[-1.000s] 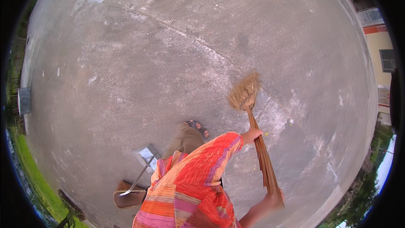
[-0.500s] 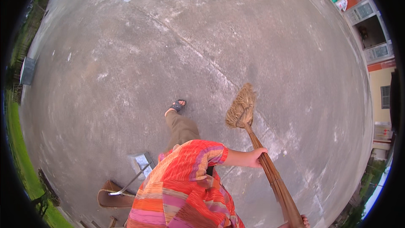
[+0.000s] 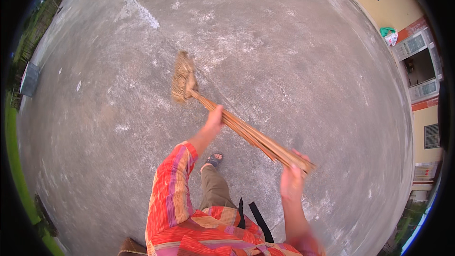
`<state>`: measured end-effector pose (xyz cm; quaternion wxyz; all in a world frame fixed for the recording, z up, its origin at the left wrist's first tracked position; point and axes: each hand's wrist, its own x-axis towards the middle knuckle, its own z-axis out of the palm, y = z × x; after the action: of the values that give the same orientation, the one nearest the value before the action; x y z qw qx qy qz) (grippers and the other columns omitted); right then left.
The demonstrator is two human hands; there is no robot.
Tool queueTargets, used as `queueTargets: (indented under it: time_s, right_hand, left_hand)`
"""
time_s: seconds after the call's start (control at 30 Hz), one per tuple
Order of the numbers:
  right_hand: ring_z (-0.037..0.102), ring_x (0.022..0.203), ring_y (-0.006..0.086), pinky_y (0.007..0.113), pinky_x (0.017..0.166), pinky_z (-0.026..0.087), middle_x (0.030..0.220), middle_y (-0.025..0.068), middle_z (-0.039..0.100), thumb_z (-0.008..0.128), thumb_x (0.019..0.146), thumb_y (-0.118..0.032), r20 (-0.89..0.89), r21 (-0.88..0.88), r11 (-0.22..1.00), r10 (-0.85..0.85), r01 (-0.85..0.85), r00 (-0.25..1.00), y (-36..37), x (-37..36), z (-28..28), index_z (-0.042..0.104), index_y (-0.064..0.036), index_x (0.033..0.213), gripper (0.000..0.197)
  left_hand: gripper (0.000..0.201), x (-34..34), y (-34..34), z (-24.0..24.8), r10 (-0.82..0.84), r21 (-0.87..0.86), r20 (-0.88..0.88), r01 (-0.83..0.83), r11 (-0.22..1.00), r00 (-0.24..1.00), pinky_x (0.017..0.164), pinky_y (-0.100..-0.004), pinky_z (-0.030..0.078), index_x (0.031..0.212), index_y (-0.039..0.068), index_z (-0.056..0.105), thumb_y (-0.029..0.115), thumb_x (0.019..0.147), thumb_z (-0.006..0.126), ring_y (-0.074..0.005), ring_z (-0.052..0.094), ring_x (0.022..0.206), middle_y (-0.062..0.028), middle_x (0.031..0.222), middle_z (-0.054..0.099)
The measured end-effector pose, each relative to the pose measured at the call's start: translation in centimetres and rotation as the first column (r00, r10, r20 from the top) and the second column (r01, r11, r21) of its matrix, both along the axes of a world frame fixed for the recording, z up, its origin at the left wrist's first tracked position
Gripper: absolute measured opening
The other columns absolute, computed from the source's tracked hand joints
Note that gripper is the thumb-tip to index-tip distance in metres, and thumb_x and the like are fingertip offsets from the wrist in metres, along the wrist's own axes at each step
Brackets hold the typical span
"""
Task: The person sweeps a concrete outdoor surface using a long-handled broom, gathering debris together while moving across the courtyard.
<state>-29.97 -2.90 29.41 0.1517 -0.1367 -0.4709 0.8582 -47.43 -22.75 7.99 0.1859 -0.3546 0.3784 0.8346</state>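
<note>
A straw broom (image 3: 250, 135) with a thick brown stalk handle lies slantwise across the view in front of me, its frayed head (image 3: 183, 79) at the upper left. My left hand (image 3: 215, 117) is closed round the handle just below the head. Near the butt end at the lower right, my right hand (image 3: 292, 178), slightly blurred, is wrapped round the handle. Under the broom is rough grey concrete (image 3: 132, 128); whether the bristles touch it I cannot tell. My sandalled foot (image 3: 215, 159) stands below the handle.
At the right edge stands a building with an open doorway (image 3: 420, 72) and a green and white bag (image 3: 388, 35) by its wall. A grey box (image 3: 30, 79) sits at the far left, near a grass strip (image 3: 18, 161). Part of a brown basket (image 3: 131, 247) shows at the bottom.
The broom head has swung left and farther away from me. Both hands have risen in view with the handle, which now slants more flatly. The dustpan has left the view.
</note>
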Motion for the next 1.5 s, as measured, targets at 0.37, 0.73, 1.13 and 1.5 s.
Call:
queueTargets:
  time_s: [0.37,0.73,1.13,1.5]
  right_hand:
    - [0.046,0.102,0.0131,0.029,0.096,0.034,0.106,0.0058,0.047,0.062,0.076,-0.003,0.321,-0.247,0.968,0.122,-0.041,0.939,-15.2,-22.9,-18.9,0.042,-0.0065,0.104,0.034]
    - [0.046,0.109,0.0202,0.032,0.101,0.033,0.108,0.0114,0.050,0.059,0.077,-0.005,0.617,-0.139,0.887,-0.271,0.441,0.739,8.2,-2.0,-7.7,0.046,0.0009,0.106,0.032]
    - [0.045,0.102,0.0228,0.049,0.097,0.032,0.099,0.0031,0.047,0.065,0.067,-0.007,0.142,0.727,0.409,-0.876,0.552,0.461,20.7,17.6,15.9,0.047,-0.0109,0.096,0.034]
    - [0.046,0.098,0.0189,0.042,0.100,0.033,0.093,0.0031,0.044,0.064,0.069,-0.017,-0.022,0.664,0.552,-0.660,0.504,0.751,27.2,10.7,19.7,0.047,-0.0075,0.099,0.036]
  left_hand:
    - [0.037,-15.1,-12.1,-14.5,0.256,-0.247,0.127,-0.219,0.944,0.958,0.058,-0.0361,0.049,0.099,-0.003,0.047,0.026,0.078,0.057,-0.0229,0.057,0.070,-0.0118,0.084,0.054]
    - [0.049,-1.3,11.5,-24.4,-0.039,-0.427,0.440,0.247,0.870,0.897,0.067,-0.0434,0.048,0.108,-0.006,0.044,0.026,0.073,0.054,-0.0308,0.057,0.083,-0.0193,0.095,0.053]
    - [0.022,27.0,47.3,-1.8,-0.731,0.672,0.442,0.349,0.653,0.519,0.068,-0.0390,0.049,0.089,0.003,0.047,0.017,0.074,0.057,-0.0222,0.053,0.072,-0.0084,0.079,0.050]
    - [0.014,9.3,43.3,7.9,-0.655,0.690,0.251,0.343,0.638,0.713,0.069,-0.0389,0.051,0.085,0.006,0.046,0.015,0.078,0.055,-0.0190,0.055,0.071,-0.0057,0.078,0.051]
